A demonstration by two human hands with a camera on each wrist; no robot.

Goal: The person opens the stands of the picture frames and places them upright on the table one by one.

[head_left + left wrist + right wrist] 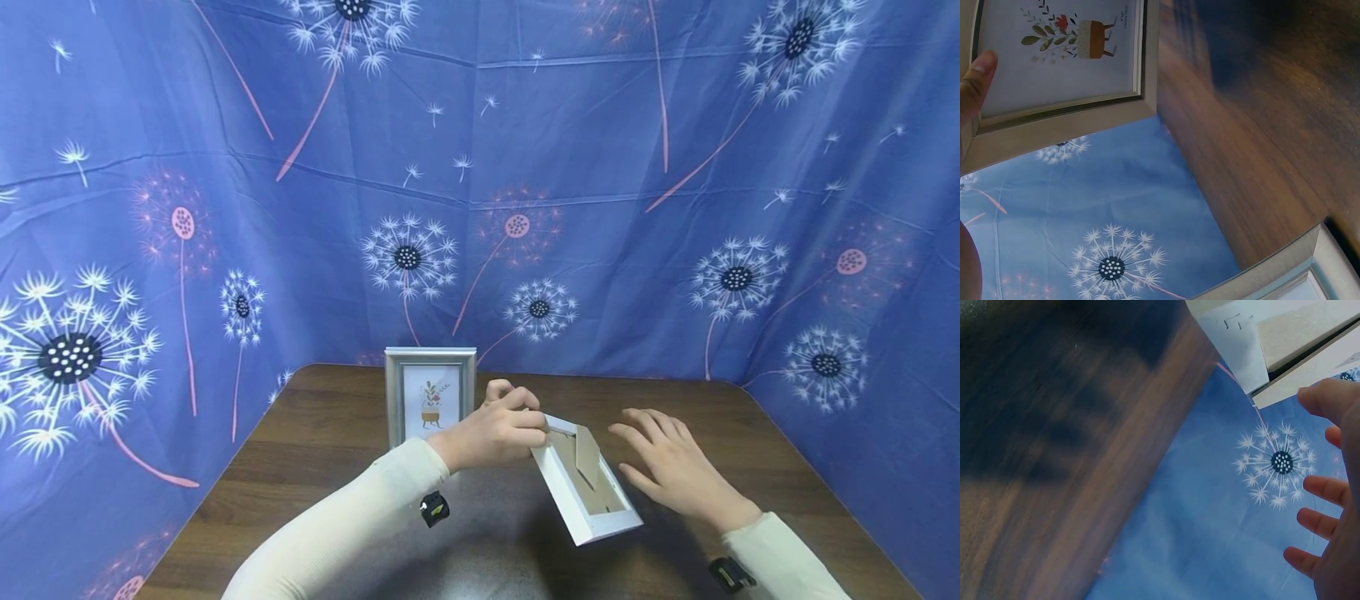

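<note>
My left hand [504,427] grips a white picture frame [564,492] by its upper left edge and holds it tilted above the table. Its back faces me in the head view, showing a beige backing board and a stand flap [587,457]. From the left wrist, the front of this held frame [1063,128] shows a print of a potted plant, with my thumb [984,65] on its face. To the right of the frame, my right hand [671,462] hovers with fingers spread, apart from it. The right wrist view has these fingers [1322,522] near the frame's corner [1257,394].
A second, silver-grey picture frame [393,400] with a plant print stands upright behind my left hand. The brown wooden table [300,467] reaches back to a blue dandelion-print cloth [622,275] that hangs around its back and sides.
</note>
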